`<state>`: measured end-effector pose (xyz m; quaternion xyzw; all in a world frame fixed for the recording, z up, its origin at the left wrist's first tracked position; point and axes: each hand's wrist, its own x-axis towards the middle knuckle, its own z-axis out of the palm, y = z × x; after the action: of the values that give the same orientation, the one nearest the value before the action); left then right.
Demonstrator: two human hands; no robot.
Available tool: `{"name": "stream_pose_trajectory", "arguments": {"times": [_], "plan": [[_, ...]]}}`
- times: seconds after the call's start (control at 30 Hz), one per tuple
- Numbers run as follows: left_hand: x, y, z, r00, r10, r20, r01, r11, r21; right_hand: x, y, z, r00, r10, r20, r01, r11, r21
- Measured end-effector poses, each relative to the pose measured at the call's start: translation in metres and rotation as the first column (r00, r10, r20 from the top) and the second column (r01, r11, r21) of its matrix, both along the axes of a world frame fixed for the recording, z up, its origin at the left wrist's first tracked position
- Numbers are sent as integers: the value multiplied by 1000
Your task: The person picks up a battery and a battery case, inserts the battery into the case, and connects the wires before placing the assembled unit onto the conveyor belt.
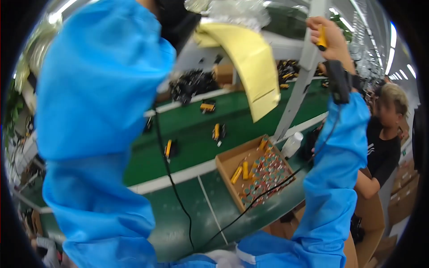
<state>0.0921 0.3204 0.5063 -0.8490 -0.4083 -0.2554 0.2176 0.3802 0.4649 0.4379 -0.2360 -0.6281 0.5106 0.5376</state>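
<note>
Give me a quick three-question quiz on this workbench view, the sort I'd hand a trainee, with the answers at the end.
1. Which hand holds the yellow cylinder?
2. True or false: the white bottle is outside the cardboard box.
3. What colour are the person's sleeves?
A. Green
B. Blue
C. Yellow

Key:
1. The right hand.
2. True.
3. B.

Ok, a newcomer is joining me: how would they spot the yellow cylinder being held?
Find the pale metal post right of centre. By its upper part, the raised right hand holds the yellow cylinder. Unlike the yellow pieces in the cardboard box, this one is aloft.
</note>
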Motion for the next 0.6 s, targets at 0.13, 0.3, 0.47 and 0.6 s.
{"name": "stream_pose_trajectory", "arguments": {"times": [0.13,0.3,0.47,0.6], "plan": [[-13,-98,-29,972,232,49,-232,973,5,-20,-99,-46,990,141,-17,-142,989,-33],[-70,-178,-117,977,166,134,-146,978,-152,-41,-188,-154,942,210,261,-200,978,-63],[-112,-130,-276,903,405,143,-176,654,-735,-49,-276,-275,877,481,15,-403,751,-523],[-245,-64,-400,679,726,-109,-538,392,-746,-64,-323,-339,900,407,-154,-380,561,-736]]}}
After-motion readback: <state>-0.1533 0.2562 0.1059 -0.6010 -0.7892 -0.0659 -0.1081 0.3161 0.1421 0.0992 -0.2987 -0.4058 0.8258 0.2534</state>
